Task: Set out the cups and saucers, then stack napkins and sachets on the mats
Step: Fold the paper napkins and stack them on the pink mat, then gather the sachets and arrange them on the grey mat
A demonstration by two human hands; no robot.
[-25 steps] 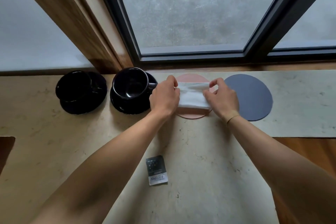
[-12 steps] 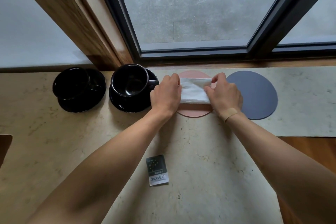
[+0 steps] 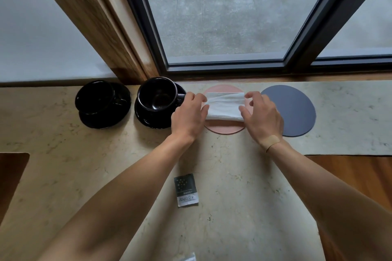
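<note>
Got the white napkin [image 3: 224,106] pinched at both ends, left hand [image 3: 188,115] and right hand [image 3: 263,115], over the pink mat [image 3: 224,129]. Sachet [image 3: 186,189] sits back by my forearms.

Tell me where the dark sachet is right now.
In the head view, the dark sachet lies flat on the stone counter, between the person's forearms, nearer than the pink mat.

From my remote seat, the two black cups [image 3: 156,93] and their saucers [image 3: 106,117] look like glossy glazed ceramic, while the pink mat [image 3: 224,128] and grey mat [image 3: 294,110] look matt and smooth. The white napkin [image 3: 224,107] is soft, creased paper; the sachet [image 3: 186,189] looks like printed foil or plastic. I see a mottled, stone-like countertop [image 3: 233,176], a grained wooden post [image 3: 95,17] and a dark, smooth window frame [image 3: 224,68]
</note>
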